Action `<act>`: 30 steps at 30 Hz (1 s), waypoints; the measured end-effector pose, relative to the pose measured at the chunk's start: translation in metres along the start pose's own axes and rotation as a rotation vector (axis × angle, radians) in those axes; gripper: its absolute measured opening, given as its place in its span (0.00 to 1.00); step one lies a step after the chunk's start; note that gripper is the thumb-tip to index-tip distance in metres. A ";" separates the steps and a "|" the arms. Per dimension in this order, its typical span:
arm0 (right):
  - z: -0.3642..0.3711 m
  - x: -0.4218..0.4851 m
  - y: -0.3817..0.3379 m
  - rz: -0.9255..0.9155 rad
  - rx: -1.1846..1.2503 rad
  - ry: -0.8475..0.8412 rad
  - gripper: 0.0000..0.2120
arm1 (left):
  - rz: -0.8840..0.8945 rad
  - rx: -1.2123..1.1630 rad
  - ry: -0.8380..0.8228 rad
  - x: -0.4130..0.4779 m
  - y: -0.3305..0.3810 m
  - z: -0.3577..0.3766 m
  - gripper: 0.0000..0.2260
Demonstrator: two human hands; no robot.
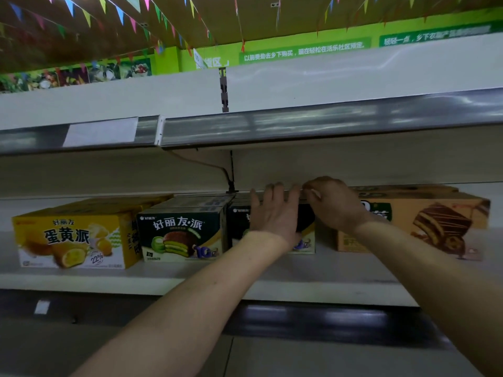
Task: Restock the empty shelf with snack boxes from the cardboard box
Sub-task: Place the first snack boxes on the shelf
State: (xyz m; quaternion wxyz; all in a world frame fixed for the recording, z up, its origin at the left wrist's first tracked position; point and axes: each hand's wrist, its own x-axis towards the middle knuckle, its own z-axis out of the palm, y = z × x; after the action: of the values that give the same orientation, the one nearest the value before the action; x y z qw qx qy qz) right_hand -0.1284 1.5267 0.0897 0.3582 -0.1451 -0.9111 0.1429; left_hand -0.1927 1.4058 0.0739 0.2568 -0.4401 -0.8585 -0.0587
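Your left hand (275,213) lies flat against the front face of the dark box under your hands (239,227). Its fingers are straight and a little apart, and their tips reach the box's top edge. Your right hand (336,206) sits just at 3 o'clock of the left. Its fingers are curled over the box's top right corner and grip that edge. The fingertips of the 2 hands come very close, but you cannot tell whether they touch.

The box stands upright on the shelf (190,278), just to the 3 o'clock side of the middle of your view. Just beside it at 9 o'clock stands its twin dark box (182,232), which shows a green-filled pie. Further toward 9 o'clock, close against the twin, is the yellow box (70,238). At 3 o'clock of your right hand lies the long orange box (435,221) with a chocolate pie on its front; your right wrist covers its left end. These 4 boxes form 1 front row, and more box tops show behind the 2 dark ones.

At 12 o'clock the upper shelf's price rail (299,126) runs across, with a blank white label (100,131) toward 10 o'clock. A thin cable (206,164) hangs under it. Coloured bunting (119,12) hangs at 11 o'clock, and a green banner (304,51) sits at 1 o'clock.
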 end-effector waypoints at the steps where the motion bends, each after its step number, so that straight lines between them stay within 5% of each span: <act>1: -0.010 -0.004 0.002 0.007 -0.014 -0.012 0.13 | 0.024 -0.022 0.023 0.003 0.011 -0.003 0.43; 16: -0.111 -0.045 0.126 0.445 -0.343 -0.060 0.20 | 0.162 -0.145 -0.111 0.055 0.115 0.006 0.41; 22: -0.113 -0.043 0.154 0.561 -0.121 -0.093 0.47 | 0.144 -0.147 -0.107 0.065 0.119 0.014 0.39; 26: -0.104 -0.036 0.164 0.555 -0.046 -0.077 0.42 | 0.126 -0.163 -0.094 0.067 0.119 0.014 0.35; 30: -0.101 -0.033 0.166 0.538 0.052 -0.041 0.47 | 0.116 -0.162 -0.077 0.068 0.116 0.018 0.35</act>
State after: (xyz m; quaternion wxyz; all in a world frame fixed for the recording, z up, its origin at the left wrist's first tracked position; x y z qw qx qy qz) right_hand -0.0087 1.6830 0.0799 0.2926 -0.3698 -0.8429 0.2592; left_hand -0.1417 1.5312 0.0774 0.1902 -0.5102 -0.8332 -0.0961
